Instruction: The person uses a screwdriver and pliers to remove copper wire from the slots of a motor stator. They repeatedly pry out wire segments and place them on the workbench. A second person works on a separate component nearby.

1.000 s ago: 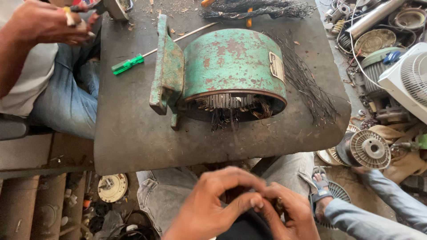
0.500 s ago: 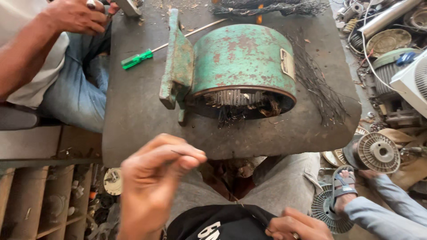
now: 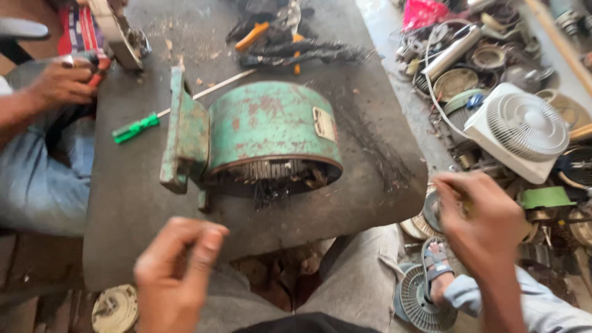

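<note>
A motor housing (image 3: pixel 271 139) lies mid-table (image 3: pixel 123 216), a screwdriver (image 3: pixel 137 127) to its left and pliers (image 3: pixel 271 28) behind. A fan (image 3: pixel 521 129) sits right of the table.

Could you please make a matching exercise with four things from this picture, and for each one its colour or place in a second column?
Things:
1. motor housing
2. screwdriver
3. white fan
4. left hand

Descriptions:
A. on the floor, right of the table
B. bright green handle, left of the housing
C. worn green paint with rust, lying in the middle of the table
D. raised at the near edge of the table

Pairs: 1-C, 2-B, 3-A, 4-D
</note>
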